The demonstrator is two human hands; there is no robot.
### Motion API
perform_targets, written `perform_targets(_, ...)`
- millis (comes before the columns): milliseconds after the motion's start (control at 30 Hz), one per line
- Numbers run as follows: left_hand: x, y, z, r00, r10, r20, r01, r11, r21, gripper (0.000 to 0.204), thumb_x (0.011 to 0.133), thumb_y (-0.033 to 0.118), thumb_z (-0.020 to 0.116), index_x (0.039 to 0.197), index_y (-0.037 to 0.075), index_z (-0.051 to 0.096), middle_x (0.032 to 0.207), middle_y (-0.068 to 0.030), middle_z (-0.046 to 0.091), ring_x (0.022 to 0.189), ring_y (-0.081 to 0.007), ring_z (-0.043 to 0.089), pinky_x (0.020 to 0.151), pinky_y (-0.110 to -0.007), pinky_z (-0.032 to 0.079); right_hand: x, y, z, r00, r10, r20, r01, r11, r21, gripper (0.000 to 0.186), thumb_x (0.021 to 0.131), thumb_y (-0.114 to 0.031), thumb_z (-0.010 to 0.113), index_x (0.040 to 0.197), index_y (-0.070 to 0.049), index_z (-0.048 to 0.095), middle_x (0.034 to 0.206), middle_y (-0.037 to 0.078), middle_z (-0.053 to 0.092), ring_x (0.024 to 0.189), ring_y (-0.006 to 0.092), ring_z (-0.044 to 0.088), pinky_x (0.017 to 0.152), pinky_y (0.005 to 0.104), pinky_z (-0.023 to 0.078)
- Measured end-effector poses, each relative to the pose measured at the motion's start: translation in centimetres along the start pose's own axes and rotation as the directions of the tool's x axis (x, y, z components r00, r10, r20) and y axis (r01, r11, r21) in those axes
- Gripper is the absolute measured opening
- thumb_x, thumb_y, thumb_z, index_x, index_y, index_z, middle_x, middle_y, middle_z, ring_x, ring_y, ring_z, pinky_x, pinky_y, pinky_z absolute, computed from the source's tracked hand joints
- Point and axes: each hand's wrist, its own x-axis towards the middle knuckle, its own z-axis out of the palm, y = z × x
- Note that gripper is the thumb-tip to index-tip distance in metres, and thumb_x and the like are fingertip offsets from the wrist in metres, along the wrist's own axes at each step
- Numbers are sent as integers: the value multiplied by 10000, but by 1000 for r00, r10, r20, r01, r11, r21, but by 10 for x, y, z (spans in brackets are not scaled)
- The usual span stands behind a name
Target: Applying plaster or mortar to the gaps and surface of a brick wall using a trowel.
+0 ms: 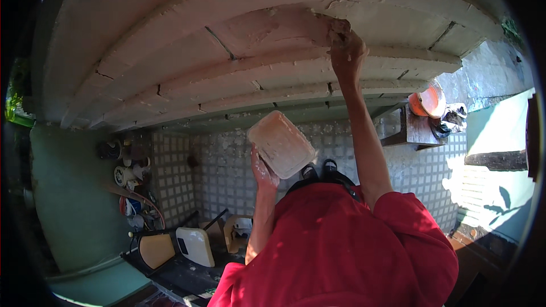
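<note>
My left hand [263, 167] holds a pale, rectangular plastic container or board [281, 143] smeared with whitish compound below the wall. My right arm reaches up to a ridged cream wall [256, 20], where my right hand [348, 52] is closed on a tool [338, 30] caked with compound, probably a scraper, its exact shape unclear. The tool is at the end of a smeared patch between two ridges. The wall has short dark cracks along the ridges.
An orange bucket [422, 98] stands on a wooden stool [410, 131] at right, beside bagged items. Pots and hoses [128, 177] line the left side. Chairs [193, 245] stand lower left. My shoes [330, 166] are on the tiled floor [222, 167].
</note>
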Motion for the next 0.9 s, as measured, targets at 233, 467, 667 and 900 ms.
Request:
perform_targets(233,0,-15,29,998,-16,61,15,1000,18,510,978,399,483,1382,91,440,1347,-70,527,1216,-250,527,1039,-422,432,15,8,-27,996,-87,-8,86,992,-87,211,815,-148,626,961,0,665,805,197,671,707,320,670,667,354,514)
perform_targets(467,17,-11,106,951,-120,286,110,993,49,576,978,449,470,1419,84,406,1383,-93,505,1230,-258,530,1052,-415,429,34,-2,-66,930,-265,255,274,962,-3,290,804,23,540,1043,-48,688,915,180,685,847,372,667,707,384,539)
perform_targets(667,43,-11,166,908,-116,402,78,991,108,608,973,471,476,1431,80,391,1383,-92,503,1240,-242,518,1054,-401,426,52,-10,-81,868,-358,343,368,929,37,284,797,42,573,1041,-46,689,886,183,681,791,373,662,677,384,530)
perform_targets(900,50,-14,169,901,-55,431,18,996,89,586,979,455,479,1430,92,389,1393,-79,482,1250,-224,501,1048,-396,422,64,-35,-117,512,-264,817,443,896,11,257,806,25,607,1043,-25,692,948,170,703,807,329,681,708,364,536)
